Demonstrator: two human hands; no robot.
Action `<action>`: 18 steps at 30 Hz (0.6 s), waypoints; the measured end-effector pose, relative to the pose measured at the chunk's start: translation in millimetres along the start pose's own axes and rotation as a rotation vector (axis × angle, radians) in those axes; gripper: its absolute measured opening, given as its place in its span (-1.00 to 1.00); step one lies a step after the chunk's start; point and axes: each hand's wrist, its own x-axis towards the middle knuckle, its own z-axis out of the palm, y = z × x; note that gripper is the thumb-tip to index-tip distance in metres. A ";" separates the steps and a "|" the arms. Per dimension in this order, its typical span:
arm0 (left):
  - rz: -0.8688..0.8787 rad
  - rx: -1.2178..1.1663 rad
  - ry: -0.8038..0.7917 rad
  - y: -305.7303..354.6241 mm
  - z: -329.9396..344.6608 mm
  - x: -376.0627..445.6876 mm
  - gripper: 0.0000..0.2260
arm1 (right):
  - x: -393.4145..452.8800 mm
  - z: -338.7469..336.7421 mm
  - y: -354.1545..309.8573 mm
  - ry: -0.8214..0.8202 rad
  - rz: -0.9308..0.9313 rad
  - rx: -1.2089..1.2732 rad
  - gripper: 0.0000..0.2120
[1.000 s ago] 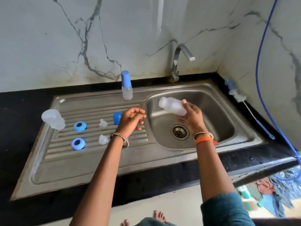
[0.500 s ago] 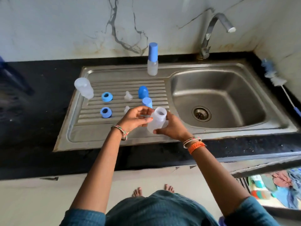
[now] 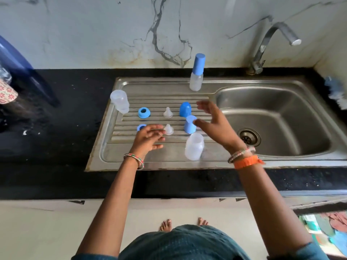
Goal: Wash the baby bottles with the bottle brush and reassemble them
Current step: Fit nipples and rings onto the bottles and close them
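**Clear plastic bottle stood upright, parts laid out for reassembly**

Clear plastic is what the nearest bottle (image 3: 194, 146) is made of; it is stood upright and mouth-up on the flat front strip of the steel drainboard (image 3: 120, 158), probably so that it can drain and be fitted with its top parts. A second open bottle (image 3: 119, 101) is set at the drainboard's left edge, and a third bottle (image 3: 196, 75), already capped in blue, is stood at the back rim beside the sink basin (image 3: 281, 117). Between them, on the ribs, the small parts are spread apart where each can be picked singly: two blue rings (image 3: 144, 112) (image 3: 141, 127), two clear teats (image 3: 167, 112) (image 3: 168, 129) and two blue caps (image 3: 185, 109) (image 3: 190, 124).

The left hand (image 3: 149, 138) is held over the ribs with fingers spread and relaxed, nothing gripped; its fingertips are near the front ring and just beside the front teat. The right hand (image 3: 212, 121) is likewise open and empty, fingers loosely extended, its fingertips at the front cap; whether it is touched cannot be told because of blur. The nearest bottle lies between the two wrists, below both hands and apart from them.

The bottle brush (image 3: 336, 91) is glimpsed, blurred, at the right edge on the black desk (image 3: 56, 166). Reassembly is judged to be the step in hand.
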 end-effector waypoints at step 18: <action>0.059 0.065 0.320 32.0 -42.6 28.1 -0.78 | 90.9 53.2 -80.2 -0.456 -0.023 -0.280 -0.68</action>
